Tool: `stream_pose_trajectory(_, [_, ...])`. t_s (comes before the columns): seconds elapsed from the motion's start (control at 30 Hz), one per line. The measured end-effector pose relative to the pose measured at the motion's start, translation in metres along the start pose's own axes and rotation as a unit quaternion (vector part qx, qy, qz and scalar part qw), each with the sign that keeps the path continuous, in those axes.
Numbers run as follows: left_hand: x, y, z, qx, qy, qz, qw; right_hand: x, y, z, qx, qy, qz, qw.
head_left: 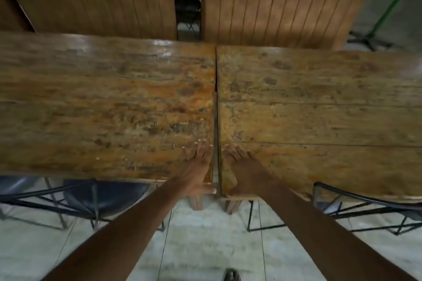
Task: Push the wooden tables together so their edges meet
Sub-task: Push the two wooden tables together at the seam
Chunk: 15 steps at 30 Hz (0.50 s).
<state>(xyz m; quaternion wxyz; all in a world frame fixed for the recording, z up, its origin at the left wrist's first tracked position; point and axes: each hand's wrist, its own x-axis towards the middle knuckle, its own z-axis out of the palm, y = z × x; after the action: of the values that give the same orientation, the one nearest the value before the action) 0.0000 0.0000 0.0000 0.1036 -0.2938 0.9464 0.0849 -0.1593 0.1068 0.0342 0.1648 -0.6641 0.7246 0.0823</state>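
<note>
Two worn wooden tables stand side by side in front of me, the left table [102, 102] and the right table [319, 102]. Only a thin dark seam runs between their inner edges, near the middle of the view. My left hand [197, 166] lies on the near right corner of the left table, fingers flat on top and thumb hooked over the front edge. My right hand [242, 166] rests on the near left corner of the right table, fingers spread on the top. Both hands sit right beside the seam.
Dark metal-framed chairs stand under the near edges, one chair at left [91, 196] and one chair at right [365, 207]. Two more slatted wooden tables [274, 11] stand behind with a gap between them. A green pole stand [388, 7] is at the far right. Pale tiled floor lies below.
</note>
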Motion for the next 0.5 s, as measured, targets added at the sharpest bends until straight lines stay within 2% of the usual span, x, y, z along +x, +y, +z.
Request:
stream_pose_trajectory(0.1, [0.011, 0.008, 0.031, -0.015, -0.038, -0.041, 0.998, 0.018, 0.007, 0.028, -0.055, -0.036, -0.022, 0.998])
stream_pose_trajectory(0.2, [0.017, 0.013, 0.057, -0.012, -0.040, -0.068, 0.997, 0.037, 0.011, 0.051, -0.087, -0.050, -0.057, 0.993])
stream_pose_trajectory(0.3, [0.024, 0.013, 0.070, -0.029, -0.017, -0.084, 0.996, 0.056, 0.014, 0.062, -0.122, -0.036, -0.082, 0.988])
stream_pose_trajectory(0.5, [0.024, 0.006, 0.083, -0.039, 0.021, -0.059, 0.997, 0.083, 0.026, 0.073, -0.123, -0.015, -0.138, 0.983])
